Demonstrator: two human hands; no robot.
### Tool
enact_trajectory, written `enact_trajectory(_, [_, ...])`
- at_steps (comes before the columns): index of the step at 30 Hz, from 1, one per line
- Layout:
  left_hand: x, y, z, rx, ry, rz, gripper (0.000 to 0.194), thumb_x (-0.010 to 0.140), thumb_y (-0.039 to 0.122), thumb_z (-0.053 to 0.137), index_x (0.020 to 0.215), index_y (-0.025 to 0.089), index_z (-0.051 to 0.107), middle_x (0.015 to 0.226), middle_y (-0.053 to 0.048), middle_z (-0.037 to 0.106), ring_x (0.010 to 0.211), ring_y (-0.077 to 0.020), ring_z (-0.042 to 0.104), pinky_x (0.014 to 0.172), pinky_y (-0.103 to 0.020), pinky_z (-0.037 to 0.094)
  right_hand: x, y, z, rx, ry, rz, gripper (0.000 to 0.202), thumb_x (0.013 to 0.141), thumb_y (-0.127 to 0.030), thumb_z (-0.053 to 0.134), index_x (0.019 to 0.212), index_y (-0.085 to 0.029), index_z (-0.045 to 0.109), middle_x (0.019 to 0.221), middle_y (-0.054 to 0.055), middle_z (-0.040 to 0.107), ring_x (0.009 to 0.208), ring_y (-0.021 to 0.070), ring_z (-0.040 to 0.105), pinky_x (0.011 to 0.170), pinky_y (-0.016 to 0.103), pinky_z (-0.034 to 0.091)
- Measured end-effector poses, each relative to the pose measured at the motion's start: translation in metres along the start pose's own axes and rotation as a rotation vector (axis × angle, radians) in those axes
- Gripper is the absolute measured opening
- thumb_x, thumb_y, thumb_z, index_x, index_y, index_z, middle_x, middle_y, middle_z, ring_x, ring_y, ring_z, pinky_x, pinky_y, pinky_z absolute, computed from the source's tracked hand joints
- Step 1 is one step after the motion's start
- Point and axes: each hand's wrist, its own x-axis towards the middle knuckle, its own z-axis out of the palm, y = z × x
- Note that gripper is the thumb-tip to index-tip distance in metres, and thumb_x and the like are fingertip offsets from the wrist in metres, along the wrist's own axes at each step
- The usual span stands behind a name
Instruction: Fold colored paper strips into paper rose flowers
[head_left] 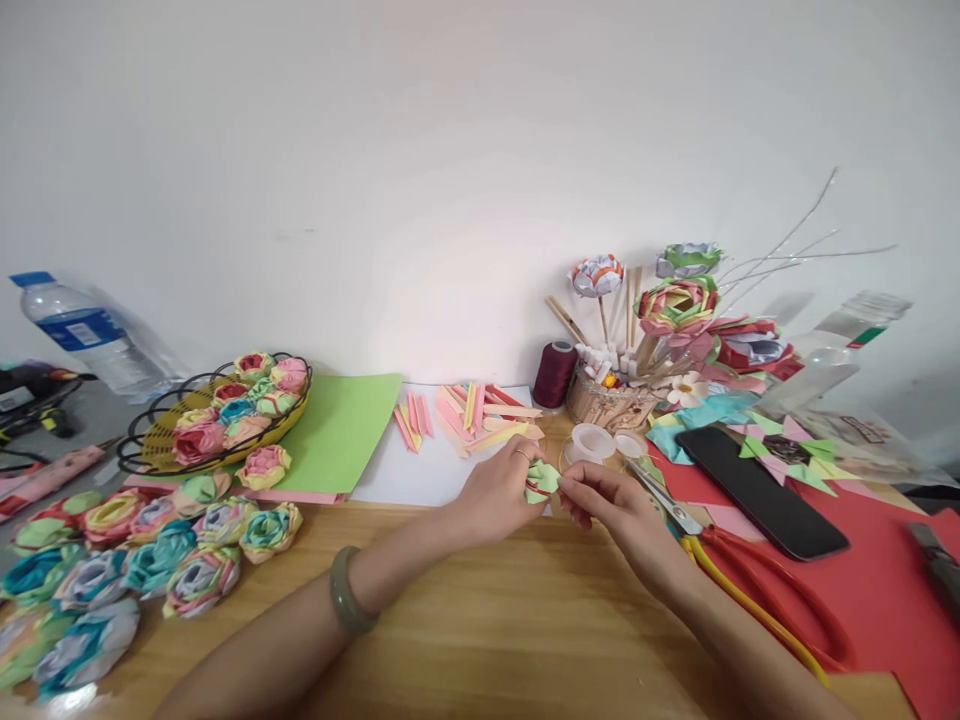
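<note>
A small folded green paper flower point(541, 482) with a thin red streak is held above the table's front part. My left hand point(499, 492), with a ring and a bangle on the wrist, is closed around its left side. At its right edge the thumb and forefinger of my right hand point(604, 497) are pinched together; whether a thread is also between them is too small to tell. Folded paper strips point(480, 412) in pink, yellow and orange lie just behind on a white sheet point(379, 485). Beyond my right hand are rolls of clear tape point(592, 441).
Several finished paper flowers point(202, 580) cover the left, beside a yellow basket point(161, 430) and green paper point(349, 420). To the right are scissors point(772, 590), a black phone point(765, 490), red paper point(885, 590), dark red thread point(555, 375) and a flower-filled holder point(611, 403). A wall stands behind.
</note>
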Motion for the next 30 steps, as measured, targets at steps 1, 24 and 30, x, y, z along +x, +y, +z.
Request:
enact_trajectory(1, [0.000,-0.001,0.001,-0.022,0.008,0.014,0.025,0.069,0.019,0.055,0.091,0.021,0.044,0.095,-0.003,0.050,0.085,-0.0180,0.050,0.071,-0.032,0.040,0.000,0.000,0.001,0.013,0.005,0.005,0.033,0.076,-0.048,0.053,0.063,-0.017,0.053,0.058,-0.001,0.049,0.053,0.0108,0.040,0.051,0.024,0.034])
enact_trajectory(24, [-0.005,0.000,0.017,-0.130,0.174,0.207,0.038,0.072,0.014,0.050,0.102,0.022,0.028,0.094,-0.004,0.043,0.083,-0.0171,0.048,0.069,-0.033,0.039,-0.010,0.003,0.005,-0.295,0.223,-0.504,0.009,0.078,-0.029,0.059,0.085,-0.024,0.061,0.072,0.003,0.053,0.066,0.0165,0.049,0.060,0.029,0.041])
enact_trajectory(30, [-0.006,0.006,0.022,-0.370,0.215,0.233,0.040,0.069,0.015,0.054,0.096,0.022,0.026,0.094,-0.004,0.038,0.076,-0.0131,0.044,0.066,-0.029,0.039,-0.004,0.010,0.006,-0.185,0.092,-0.412,0.013,0.076,-0.031,0.062,0.086,-0.023,0.061,0.071,0.001,0.048,0.067,0.0154,0.048,0.063,0.028,0.041])
